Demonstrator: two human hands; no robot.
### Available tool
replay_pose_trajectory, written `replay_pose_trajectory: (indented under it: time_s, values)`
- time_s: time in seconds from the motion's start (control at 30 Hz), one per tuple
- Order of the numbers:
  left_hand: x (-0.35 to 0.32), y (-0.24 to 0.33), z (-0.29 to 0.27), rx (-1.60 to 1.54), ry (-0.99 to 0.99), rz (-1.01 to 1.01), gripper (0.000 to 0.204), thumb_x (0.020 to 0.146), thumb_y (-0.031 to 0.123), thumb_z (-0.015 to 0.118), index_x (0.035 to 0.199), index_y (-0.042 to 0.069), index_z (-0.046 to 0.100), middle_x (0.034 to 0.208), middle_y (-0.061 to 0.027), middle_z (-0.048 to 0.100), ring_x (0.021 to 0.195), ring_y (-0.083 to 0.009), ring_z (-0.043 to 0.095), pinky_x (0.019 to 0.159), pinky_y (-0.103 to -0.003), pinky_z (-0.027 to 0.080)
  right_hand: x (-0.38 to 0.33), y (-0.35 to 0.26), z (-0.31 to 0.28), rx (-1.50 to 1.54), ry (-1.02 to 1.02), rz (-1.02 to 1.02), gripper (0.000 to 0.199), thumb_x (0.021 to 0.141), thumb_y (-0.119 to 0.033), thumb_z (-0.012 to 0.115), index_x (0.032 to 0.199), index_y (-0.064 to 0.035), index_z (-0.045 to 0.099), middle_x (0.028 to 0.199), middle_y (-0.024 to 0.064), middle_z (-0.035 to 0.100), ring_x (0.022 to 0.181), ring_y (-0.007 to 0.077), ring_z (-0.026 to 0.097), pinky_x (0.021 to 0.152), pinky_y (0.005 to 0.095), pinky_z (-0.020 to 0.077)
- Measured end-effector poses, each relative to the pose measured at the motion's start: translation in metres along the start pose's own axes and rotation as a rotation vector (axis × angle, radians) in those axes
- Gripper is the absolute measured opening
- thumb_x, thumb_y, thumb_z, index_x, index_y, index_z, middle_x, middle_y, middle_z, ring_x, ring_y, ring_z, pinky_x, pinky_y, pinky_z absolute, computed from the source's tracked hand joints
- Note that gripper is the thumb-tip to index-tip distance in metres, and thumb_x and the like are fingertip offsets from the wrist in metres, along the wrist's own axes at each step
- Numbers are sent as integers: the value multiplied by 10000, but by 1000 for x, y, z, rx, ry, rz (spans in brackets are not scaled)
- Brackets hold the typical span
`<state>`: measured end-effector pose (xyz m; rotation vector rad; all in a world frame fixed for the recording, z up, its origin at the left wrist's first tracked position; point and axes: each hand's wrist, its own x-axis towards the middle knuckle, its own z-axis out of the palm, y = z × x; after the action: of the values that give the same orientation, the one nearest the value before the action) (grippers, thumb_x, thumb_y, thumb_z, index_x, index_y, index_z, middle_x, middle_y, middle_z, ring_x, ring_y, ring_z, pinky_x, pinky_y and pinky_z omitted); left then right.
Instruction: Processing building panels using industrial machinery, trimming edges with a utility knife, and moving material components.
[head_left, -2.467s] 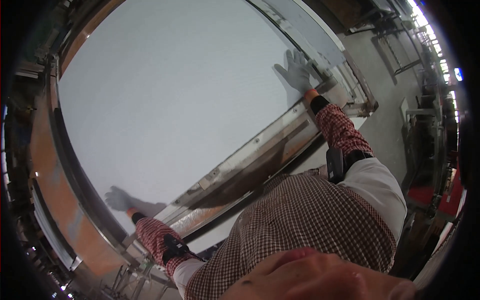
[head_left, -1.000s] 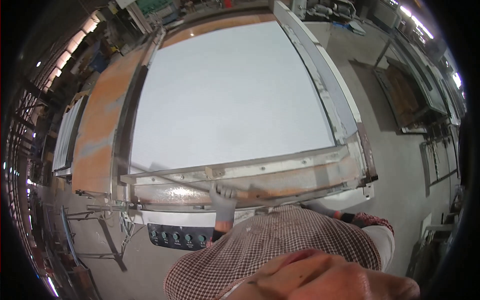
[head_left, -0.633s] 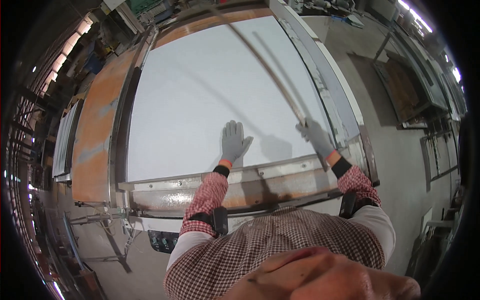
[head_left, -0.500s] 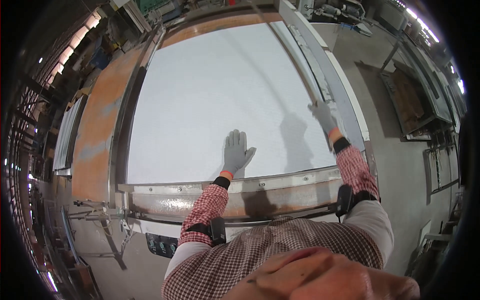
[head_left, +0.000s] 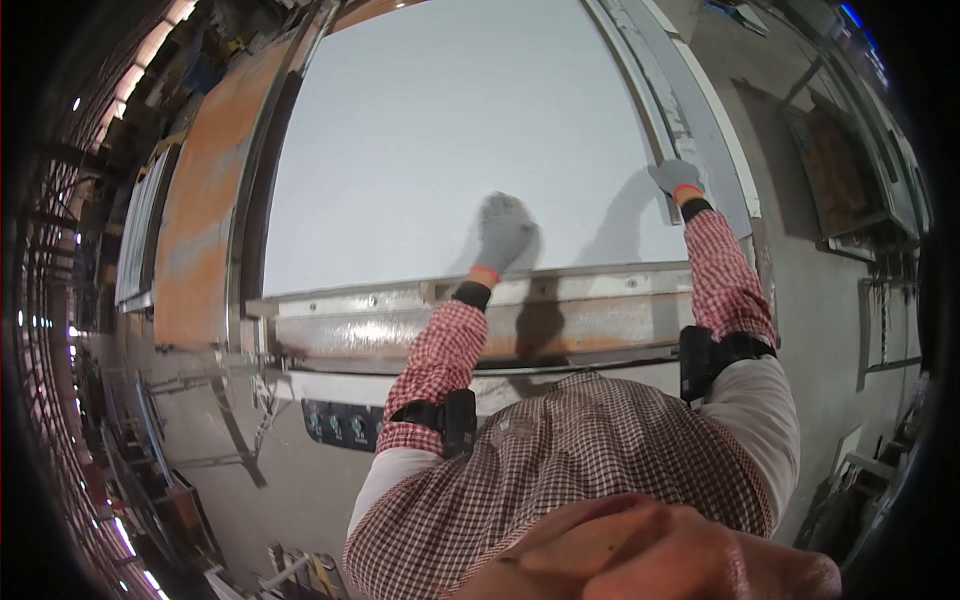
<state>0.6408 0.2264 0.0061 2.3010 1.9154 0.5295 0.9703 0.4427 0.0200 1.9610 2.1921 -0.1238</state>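
Note:
A large white sheet lies flat on a metal-framed bed in front of me. Over its near part, my left hand in a grey glove is closed, fingers curled in, with nothing seen in it and some motion blur. Its shadow falls on the sheet beside it. At the sheet's right edge my right hand, also gloved in grey, is closed on a long narrow bar. That bar runs away from me along the edge, and its near end shows just past the hand.
A metal rail with bolts borders the near side. Below it sits a dark control panel with knobs. An orange-brown, worn plate stands along the left. A pale side wall rises on the right, and a metal rack stands farther right.
My left hand has gone from lying flat with spread fingers to curled. My right hand has closed round the bar. The view has shifted, so the bed sits higher in the picture.

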Motion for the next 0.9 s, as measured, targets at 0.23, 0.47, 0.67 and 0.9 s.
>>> replay_pose_trajectory:
  time_s: [0.23,0.47,0.67,0.9]
  values:
    - [-255,99,-15,-1072,-161,-80,308,962,321,467,1077,80,619,1076,-122,625,979,-300,586,892,-365,456,-174,-42,29,-212,-57,-435,405,820,-414,516,882,-53,687,932,169,679,859,340,655,738,457,513]
    - [-506,78,-56,-1464,590,-936,379,962,252,522,1240,-4,542,1097,-32,617,976,-94,554,869,-255,452,-451,-361,-52,481,-388,-1277,318,858,-343,564,872,-25,565,760,177,598,739,348,598,659,430,454]
    - [-624,136,-109,-1226,283,-1545,459,923,268,571,1280,-13,509,1189,-93,605,1113,-164,548,940,-282,435,-535,-506,86,453,255,-1759,570,670,-404,725,1079,-49,546,1037,133,595,943,291,591,758,406,472]
    - [-778,126,-52,-1208,254,-1662,482,917,285,576,1284,-18,504,1213,-118,594,1132,-185,544,956,-292,428,-555,-520,135,-22,118,-1407,925,711,-439,675,1383,79,309,1440,258,301,1331,397,293,1104,457,235]
